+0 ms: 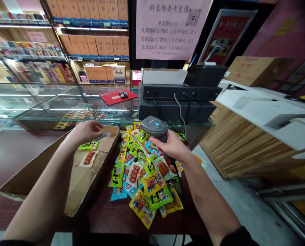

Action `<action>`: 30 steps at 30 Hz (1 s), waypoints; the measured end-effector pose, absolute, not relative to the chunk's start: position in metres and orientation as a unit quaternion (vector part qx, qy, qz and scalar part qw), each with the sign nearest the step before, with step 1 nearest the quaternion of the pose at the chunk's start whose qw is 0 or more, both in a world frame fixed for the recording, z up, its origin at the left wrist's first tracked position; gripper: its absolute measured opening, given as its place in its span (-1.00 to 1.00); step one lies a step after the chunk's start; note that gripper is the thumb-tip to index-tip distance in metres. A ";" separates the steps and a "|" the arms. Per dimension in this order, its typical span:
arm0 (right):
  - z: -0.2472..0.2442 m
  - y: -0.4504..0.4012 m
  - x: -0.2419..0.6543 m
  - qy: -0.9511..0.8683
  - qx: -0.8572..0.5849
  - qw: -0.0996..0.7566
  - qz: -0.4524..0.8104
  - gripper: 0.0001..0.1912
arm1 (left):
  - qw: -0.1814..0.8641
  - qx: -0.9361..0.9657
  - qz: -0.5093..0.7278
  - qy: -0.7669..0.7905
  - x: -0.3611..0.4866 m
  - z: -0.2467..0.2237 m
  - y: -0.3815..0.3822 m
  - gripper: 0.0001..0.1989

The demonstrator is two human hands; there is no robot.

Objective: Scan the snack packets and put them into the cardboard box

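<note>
At the near side of the dark, glossy table (pixel 101 222), crinkled yellow packets (pixel 143 208) lie askew at the foot of a loose pile of shiny plastic snack packets (pixel 134 148), green, blue and clear, some showing ridged reddish sausages. A dark cable (pixel 182 201) runs down past the pile's right side. To the left, a shallow cardboard carton (pixel 80 191) slants away, its far end nearer the pile; the left forearm (pixel 50 177) crosses it, hiding part of its inside, where a clear sausage packet (pixel 89 158) and a green packet (pixel 88 146) lie. Over its far end the left grip (pixel 89 130) has curled fingers by a blurred bluish scrap; I cannot tell whether they hold it. The right grip (pixel 171 145) is clamped around the handle of a smooth grey scanner (pixel 152 125) above the pile's far part, its rounded head's long axis running sideways, nose to the left. Beyond, a black metal box (pixel 178 107) blocks the way behind the scanner, beside a glass case (pixel 47 107) bearing a red mat (pixel 108 98) and mouse (pixel 123 94).
</note>
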State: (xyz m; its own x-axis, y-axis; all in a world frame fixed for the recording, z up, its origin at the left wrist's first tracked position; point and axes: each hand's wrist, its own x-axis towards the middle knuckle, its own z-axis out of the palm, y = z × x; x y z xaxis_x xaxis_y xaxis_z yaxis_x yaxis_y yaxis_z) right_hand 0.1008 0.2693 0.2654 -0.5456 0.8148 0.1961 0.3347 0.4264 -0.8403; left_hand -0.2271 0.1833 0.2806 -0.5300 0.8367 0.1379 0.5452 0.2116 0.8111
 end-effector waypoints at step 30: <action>0.254 0.278 0.120 -0.795 -0.418 0.288 0.332 -0.74 | 0.350 0.421 0.594 0.590 -0.128 0.193 0.292 -0.61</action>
State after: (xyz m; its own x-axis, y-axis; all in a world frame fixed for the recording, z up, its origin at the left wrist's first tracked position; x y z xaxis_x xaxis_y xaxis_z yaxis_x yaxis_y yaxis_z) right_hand 0.1205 0.2775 0.2539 -0.4847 0.8560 0.1796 0.4734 0.4294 -0.7691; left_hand -0.1277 0.2919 0.1929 -0.4009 0.9120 0.0870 0.0799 -0.0598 0.9950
